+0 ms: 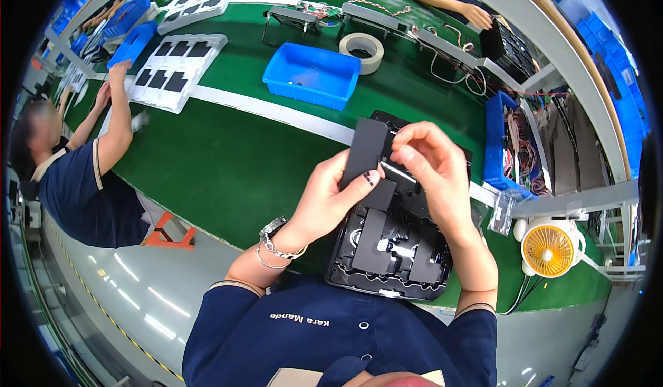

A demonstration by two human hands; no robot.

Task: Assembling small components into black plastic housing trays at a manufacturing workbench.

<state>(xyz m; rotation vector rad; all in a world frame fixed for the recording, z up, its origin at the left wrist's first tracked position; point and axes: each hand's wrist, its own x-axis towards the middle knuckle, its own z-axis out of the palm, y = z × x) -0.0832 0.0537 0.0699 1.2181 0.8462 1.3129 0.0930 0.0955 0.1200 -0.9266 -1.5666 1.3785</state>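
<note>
The left hand (324, 197) is pinching the black flat piece (365, 153) over the black tray's (340, 268) twelve o'clock end; the right hand (440, 171) is curling at three o'clock, fingertips nearly meeting, any hold unclear; light thumb pressure is probably helping avoid creases

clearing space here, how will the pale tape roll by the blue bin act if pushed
The tape roll will probably slide rather than roll, as it lies flat on the green tabletop. Its wide, low shape looks unlikely to tip, and its thick wall suggests stiffness.
</note>
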